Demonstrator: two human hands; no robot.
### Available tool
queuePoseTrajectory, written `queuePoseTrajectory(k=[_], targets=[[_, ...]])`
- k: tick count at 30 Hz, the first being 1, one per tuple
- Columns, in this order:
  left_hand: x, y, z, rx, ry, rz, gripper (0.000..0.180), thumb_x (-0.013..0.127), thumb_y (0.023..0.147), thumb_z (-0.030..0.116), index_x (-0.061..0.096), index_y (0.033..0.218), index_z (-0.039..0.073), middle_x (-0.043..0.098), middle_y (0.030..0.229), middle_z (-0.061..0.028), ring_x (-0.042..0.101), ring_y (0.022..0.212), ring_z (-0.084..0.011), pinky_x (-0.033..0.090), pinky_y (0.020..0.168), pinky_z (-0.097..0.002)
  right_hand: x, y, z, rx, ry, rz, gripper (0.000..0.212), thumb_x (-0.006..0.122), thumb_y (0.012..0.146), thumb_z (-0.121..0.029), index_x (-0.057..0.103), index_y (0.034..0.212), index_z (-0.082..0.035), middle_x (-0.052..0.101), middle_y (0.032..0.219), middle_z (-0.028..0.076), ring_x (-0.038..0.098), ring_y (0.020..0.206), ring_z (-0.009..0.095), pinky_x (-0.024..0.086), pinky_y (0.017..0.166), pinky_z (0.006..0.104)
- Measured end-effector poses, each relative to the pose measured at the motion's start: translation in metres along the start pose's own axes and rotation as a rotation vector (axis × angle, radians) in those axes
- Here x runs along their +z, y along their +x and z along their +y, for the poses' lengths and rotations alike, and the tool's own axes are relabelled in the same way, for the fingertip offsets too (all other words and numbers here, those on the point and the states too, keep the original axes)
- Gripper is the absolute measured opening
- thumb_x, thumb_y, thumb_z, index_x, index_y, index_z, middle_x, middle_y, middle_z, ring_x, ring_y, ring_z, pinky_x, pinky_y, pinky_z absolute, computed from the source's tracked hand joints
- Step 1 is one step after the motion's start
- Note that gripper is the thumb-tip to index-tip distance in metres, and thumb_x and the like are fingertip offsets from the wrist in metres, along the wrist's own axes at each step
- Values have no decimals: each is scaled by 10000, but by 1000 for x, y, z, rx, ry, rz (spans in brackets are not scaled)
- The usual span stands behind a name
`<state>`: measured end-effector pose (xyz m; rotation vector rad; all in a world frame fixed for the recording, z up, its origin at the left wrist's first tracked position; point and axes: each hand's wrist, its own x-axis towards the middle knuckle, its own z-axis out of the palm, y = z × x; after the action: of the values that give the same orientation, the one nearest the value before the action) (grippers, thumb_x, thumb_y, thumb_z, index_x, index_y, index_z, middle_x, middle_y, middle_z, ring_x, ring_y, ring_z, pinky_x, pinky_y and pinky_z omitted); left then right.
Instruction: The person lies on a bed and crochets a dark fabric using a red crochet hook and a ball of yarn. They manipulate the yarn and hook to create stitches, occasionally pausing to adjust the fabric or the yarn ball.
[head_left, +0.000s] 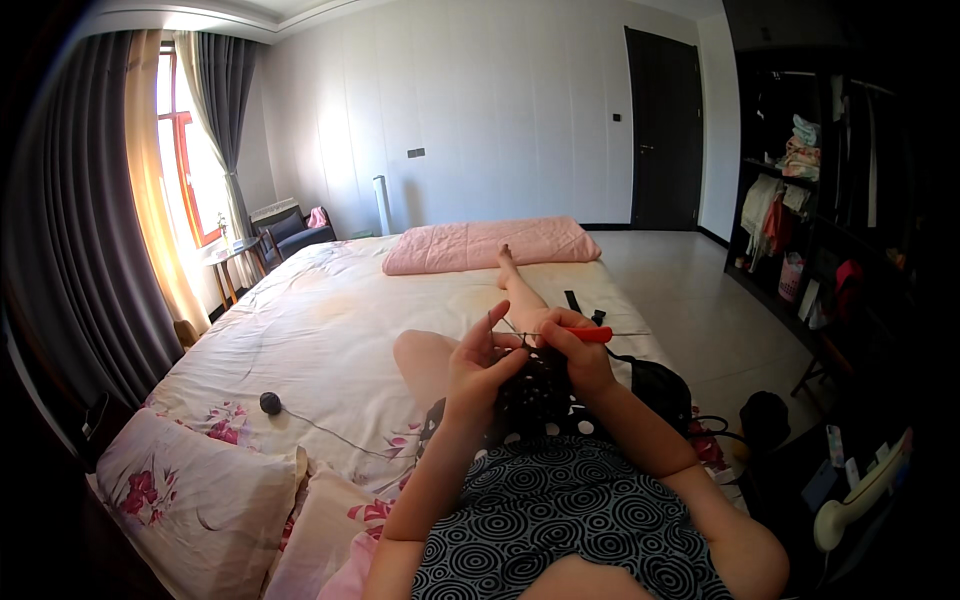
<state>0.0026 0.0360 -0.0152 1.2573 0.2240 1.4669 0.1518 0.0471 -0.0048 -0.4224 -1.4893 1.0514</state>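
My right hand (583,358) is closed around the red handle of a crochet hook (592,334), whose thin shaft points left toward my other hand. Dark yarn runs over the raised index finger of my left hand (480,362), while its thumb and other fingers pinch the yarn near the hook's tip. Any stitches there are too small to make out. Both hands are above my lap, close together. To the left on the bed lies a dark ball of yarn (270,403), its strand trailing across the sheet toward me.
I sit on a bed (330,330) with a pale floral sheet. Pillows (200,500) lie at the near left, and a folded pink quilt (470,247) crosses the far end. A black bag (660,388) with straps rests at my right. Beyond stands an open wardrobe (780,170).
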Motion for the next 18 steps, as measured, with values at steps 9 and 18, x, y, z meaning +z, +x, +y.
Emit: queuePoseTrajectory(k=[9, 18], targets=[[11, -7, 2, 175, 315, 85, 601, 613, 706, -55, 370, 1255, -18, 564, 797, -46, 530, 691, -64, 422, 634, -165, -2, 1, 11, -9, 179, -3, 214, 511, 823, -199, 494, 686, -34, 500, 715, 40, 471, 684, 106, 379, 672, 216], [12, -8, 1, 201, 368, 111, 606, 579, 691, -84, 378, 1257, -2, 536, 779, -16, 480, 640, -39, 396, 599, -148, 1, 0, 12, -70, 190, -21, 212, 520, 817, -195, 498, 684, -32, 502, 717, 46, 474, 688, 115, 380, 680, 224]])
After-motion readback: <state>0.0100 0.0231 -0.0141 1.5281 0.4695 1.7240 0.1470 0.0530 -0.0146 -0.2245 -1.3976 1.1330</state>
